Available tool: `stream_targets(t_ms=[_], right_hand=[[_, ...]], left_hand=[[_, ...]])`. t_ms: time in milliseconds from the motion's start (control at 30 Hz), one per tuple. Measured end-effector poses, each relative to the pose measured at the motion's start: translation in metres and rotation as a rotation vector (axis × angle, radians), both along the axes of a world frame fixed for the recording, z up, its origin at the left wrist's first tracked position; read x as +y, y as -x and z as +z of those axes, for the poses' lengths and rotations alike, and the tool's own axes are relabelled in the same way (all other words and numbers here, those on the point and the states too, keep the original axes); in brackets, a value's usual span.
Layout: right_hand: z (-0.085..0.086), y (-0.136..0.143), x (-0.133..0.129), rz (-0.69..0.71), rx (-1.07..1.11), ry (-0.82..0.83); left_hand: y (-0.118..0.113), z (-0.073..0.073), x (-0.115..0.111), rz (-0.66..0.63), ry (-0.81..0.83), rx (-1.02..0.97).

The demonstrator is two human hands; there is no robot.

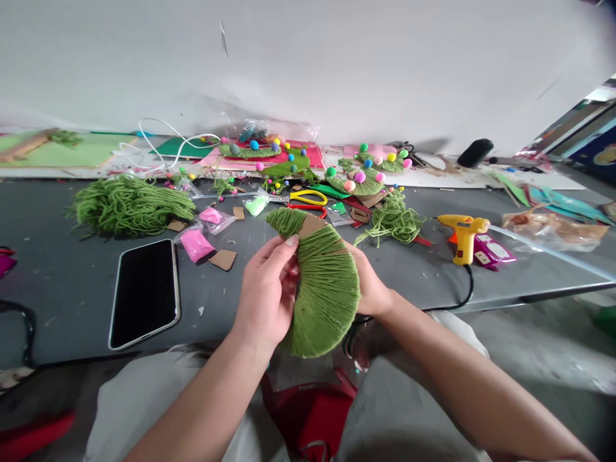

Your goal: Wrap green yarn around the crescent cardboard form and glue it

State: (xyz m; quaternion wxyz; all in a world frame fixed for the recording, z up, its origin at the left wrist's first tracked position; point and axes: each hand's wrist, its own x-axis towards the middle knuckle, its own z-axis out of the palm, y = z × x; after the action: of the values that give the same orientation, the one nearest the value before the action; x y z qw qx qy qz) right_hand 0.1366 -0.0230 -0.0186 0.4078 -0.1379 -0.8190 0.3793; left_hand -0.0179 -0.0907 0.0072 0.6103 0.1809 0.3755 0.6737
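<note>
Evidently held a crescent (pixel 328 282) bound in green yarn (pixel 322 314), up off the grey table (pixel 206 292) and out over its near edge. Pinched it near the upper end with the left hand (pixel 267 292), thumb flat across the front, fingers curled at the inner curve. Grasped the outer edge with the right hand (pixel 369 282), mostly from behind; could not quite tell how firmly, for want of a view of those fingers.

Showed a patch of bare card (pixel 312 225) between the wound tip and the fan of strands. Called for steady thumb pressure beside that gap, to stop nearby strands from sliding apart or crossing. Wanted them flat and side by side, packed closely along the inner curve and spread wider along the outer one. Risked slack wraps with any hard bend.

Faced, just beyond the tip, yellow scissor handles (pixel 308 192) and red scissor handles (pixel 308 206), apt to snag loose ends. Had a yarn tangle (pixel 397 218) beyond the right hand, then a yellow glue gun (pixel 462 234), with a black cord (pixel 471 287) curving toward the right forearm. Had a phone (pixel 144 292) left of the left hand, near pink packets (pixel 196 245) and a larger yarn heap (pixel 135 208). Saw pompom-dotted green pieces (pixel 289 167) farther back.
</note>
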Motion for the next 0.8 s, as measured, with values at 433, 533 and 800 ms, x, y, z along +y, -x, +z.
stream_targets(t_ms=[433, 533, 800], right_hand=[[0.019, -0.023, 0.009, -0.019, -0.087, 0.778], [0.024, -0.024, 0.006, -0.032, -0.178, 0.832], [0.029, -0.028, 0.008, -0.079, -0.182, 0.907]], left_hand=[[-0.007, -0.008, -0.002, 0.02, -0.085, 0.293], [-0.009, -0.013, -0.001, 0.027, -0.083, 0.295], [-0.009, -0.015, 0.002, -0.054, -0.037, 0.255]])
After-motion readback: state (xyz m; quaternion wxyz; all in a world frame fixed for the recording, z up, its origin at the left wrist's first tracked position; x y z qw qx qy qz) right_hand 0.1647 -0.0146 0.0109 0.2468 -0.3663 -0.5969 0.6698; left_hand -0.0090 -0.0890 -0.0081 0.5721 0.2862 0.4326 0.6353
